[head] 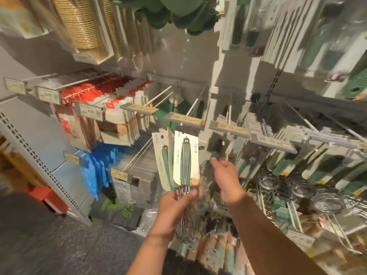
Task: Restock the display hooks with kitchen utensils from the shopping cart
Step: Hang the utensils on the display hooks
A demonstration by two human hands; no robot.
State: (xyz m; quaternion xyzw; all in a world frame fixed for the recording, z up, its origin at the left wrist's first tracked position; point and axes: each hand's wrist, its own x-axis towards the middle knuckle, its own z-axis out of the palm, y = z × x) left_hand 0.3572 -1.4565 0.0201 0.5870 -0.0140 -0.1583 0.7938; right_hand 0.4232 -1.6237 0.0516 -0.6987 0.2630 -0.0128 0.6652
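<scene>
My left hand (174, 207) grips a bunch of whisks (185, 161) by their wire heads, the green handles on white cards pointing up. Their card tops reach just under a display hook (195, 105) with a price tag (184, 119). My right hand (226, 175) is raised right of the bunch, fingers pinched on the green handle of another whisk (215, 155) that is blurred. The shopping cart is not in view.
More hooks to the right carry carded green-handled utensils (288, 161) and wire strainers (325, 199). Red and white packets (111, 108) hang at the left, blue packets (97, 161) below them. A grey perforated shelf end (39, 155) stands at the left.
</scene>
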